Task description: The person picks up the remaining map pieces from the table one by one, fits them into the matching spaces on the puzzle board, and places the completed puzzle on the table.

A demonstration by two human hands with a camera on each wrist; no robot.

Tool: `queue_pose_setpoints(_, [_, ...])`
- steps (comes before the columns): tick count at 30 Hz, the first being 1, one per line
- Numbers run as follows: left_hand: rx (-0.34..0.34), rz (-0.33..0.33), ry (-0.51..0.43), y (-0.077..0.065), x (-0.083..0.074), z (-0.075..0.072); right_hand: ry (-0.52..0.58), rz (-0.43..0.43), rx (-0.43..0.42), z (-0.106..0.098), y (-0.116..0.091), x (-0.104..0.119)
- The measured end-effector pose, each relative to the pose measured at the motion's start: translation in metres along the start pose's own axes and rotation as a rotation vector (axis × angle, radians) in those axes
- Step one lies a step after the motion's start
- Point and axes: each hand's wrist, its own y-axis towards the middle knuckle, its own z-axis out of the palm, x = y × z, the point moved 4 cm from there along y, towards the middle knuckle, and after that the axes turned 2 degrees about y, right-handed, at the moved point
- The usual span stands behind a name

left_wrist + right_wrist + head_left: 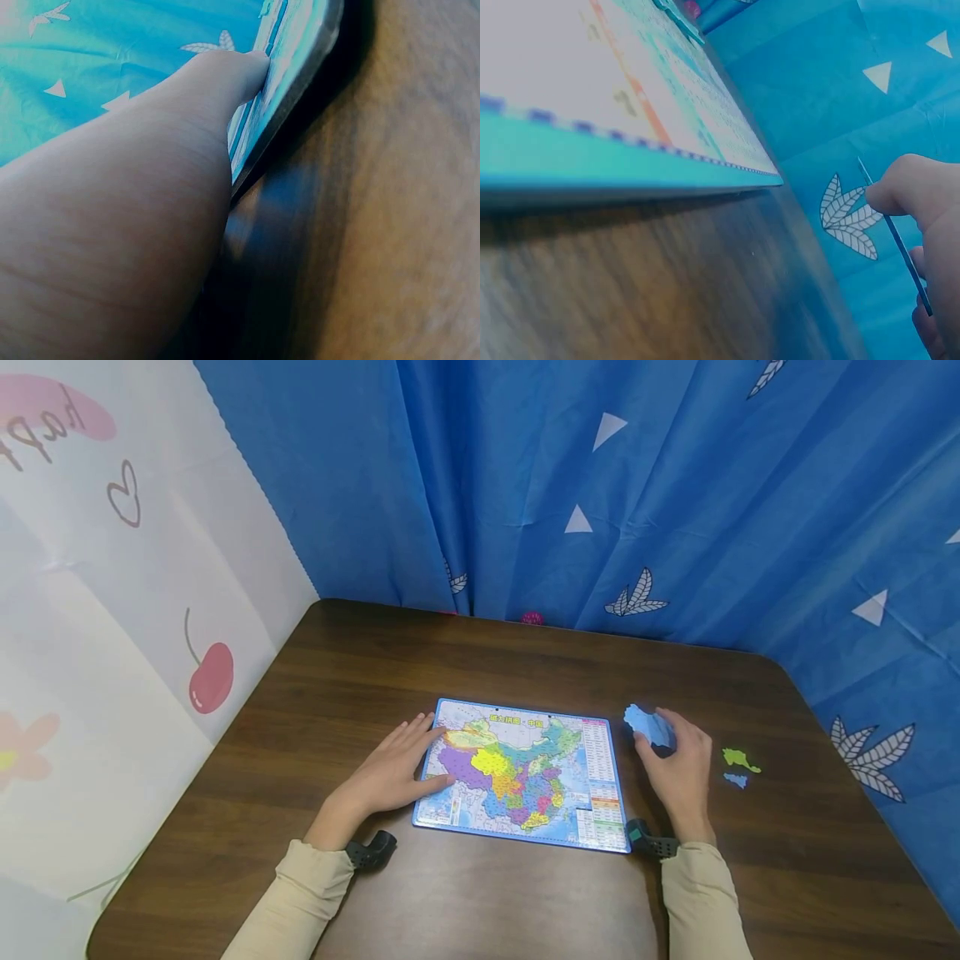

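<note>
A map puzzle board [600, 827] with a blue border and colourful regions lies on the table. My left hand [397, 766] rests on the board's left edge with fingers spread, the thumb near the purple region. Right of the board, my right hand [682, 768] pinches a light-blue puzzle piece [645, 725] between thumb and fingers. In the right wrist view that puzzle piece [904, 251] appears edge-on as a thin plate, raised off the table. Farther right lie a green puzzle piece [738, 759] and a small blue puzzle piece [736, 780].
The brown wooden table [495, 910] has rounded corners. Behind it hangs a blue curtain [525, 485] with white triangles and leaves. A pale printed curtain [97, 635] hangs along the left side.
</note>
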Motion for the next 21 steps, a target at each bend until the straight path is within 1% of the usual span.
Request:
queue_pose_setpoints(5, [-0.002, 0.003, 0.001, 0.000, 0.000, 0.000, 0.010, -0.001, 0.004, 0.001, 0.000, 0.002])
queue_pose_setpoints(21, [-0.001, -0.003, -0.001, 0.000, 0.000, 0.000, 0.021, -0.056, 0.004, 0.007, 0.001, 0.011])
